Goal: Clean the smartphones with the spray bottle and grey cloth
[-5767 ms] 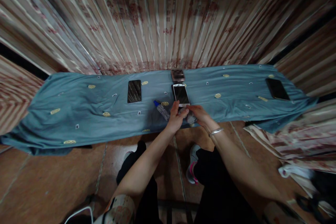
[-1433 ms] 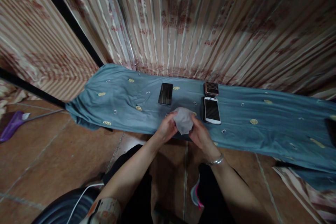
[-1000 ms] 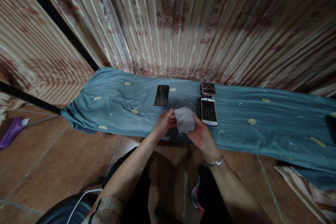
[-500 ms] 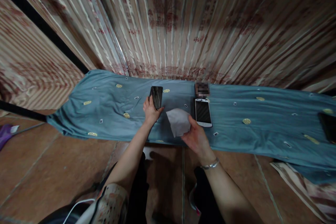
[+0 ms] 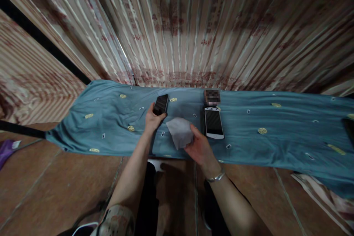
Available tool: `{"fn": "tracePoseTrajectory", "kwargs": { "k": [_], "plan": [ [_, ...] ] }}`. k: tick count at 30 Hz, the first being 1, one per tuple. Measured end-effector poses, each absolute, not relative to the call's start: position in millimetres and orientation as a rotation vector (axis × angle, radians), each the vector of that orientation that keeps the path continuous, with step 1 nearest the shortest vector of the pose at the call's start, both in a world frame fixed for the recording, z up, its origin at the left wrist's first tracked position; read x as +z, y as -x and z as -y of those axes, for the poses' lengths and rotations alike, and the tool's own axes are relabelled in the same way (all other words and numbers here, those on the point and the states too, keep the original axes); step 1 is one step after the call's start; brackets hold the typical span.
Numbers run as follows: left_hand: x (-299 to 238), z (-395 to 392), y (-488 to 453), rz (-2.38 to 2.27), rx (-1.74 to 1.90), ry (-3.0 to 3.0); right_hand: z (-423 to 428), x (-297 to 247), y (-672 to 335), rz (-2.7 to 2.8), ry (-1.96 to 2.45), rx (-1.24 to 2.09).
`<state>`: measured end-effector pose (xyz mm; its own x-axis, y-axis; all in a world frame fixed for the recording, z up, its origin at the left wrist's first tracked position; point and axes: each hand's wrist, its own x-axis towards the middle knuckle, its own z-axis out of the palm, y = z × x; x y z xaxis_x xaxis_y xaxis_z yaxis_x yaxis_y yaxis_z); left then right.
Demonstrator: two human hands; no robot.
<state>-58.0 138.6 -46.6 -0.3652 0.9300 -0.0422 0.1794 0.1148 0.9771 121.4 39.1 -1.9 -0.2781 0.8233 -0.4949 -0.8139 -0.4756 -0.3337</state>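
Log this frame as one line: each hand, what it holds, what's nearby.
left hand: grip on black phone | right hand: holds grey cloth | white phone: flat on blue sheet, untouched

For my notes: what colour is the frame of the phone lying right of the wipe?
White frame on the phone; head view shows it.

left hand (image 5: 153, 120) grips black glossy phone (image 5: 160, 104) | right hand (image 5: 199, 148) holds pale grey wiping cloth (image 5: 179, 132) | white-framed phone (image 5: 213, 122) lies on blue patterned fabric (image 5: 110, 125) beside the cloth
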Motion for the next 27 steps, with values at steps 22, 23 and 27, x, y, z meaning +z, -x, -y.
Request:
{"fn": "tracePoseTrajectory", "kwargs": {
  "k": [22, 23, 27],
  "plan": [
    [0.5, -35.0, 35.0, -0.809, 1.205, -0.345, -38.9, -21.2, -112.3, 0.537, 1.088, 1.267],
    [0.4, -31.3, 31.9, -0.802, 1.185, -0.337, -38.9, -22.2, -112.9, 0.579, 1.12, 1.21],
    [0.4, -17.7, 22.0, -0.752, 1.109, -0.296, -40.1, -25.7, -114.2, 0.776, 1.116, 1.009]
  ]
}}
